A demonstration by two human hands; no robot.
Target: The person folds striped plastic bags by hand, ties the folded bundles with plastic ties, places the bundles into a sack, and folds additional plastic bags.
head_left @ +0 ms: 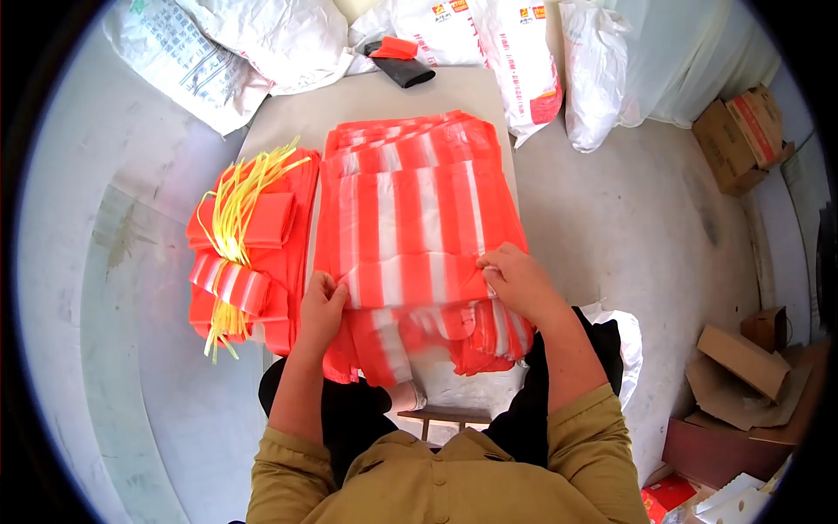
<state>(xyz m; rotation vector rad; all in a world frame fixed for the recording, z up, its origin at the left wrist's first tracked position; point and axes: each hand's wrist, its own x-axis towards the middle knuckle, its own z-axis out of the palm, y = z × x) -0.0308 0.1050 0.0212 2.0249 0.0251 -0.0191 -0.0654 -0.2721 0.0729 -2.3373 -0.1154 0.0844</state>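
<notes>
A stack of red and white striped plastic sheets (410, 210) lies on the table (288, 109), its near end hanging over the front edge. My left hand (323, 306) pinches the near left corner of the top sheet. At the near right corner, my right hand (517, 278) holds the same sheet between thumb and fingers. A fold runs across between both hands. To the left of the stack lie folded red bundles (253, 218), with a bunch of yellow ties (234, 205) across them and a small rolled striped bundle (229, 281) on top.
White sacks (279, 39) line the far side of the table. A black roll with a red piece (408, 70) rests at the table's far edge. Cardboard boxes (742, 144) stand at the far right, and opened cartons (742, 375) at the near right. A wooden stool (445, 417) shows below.
</notes>
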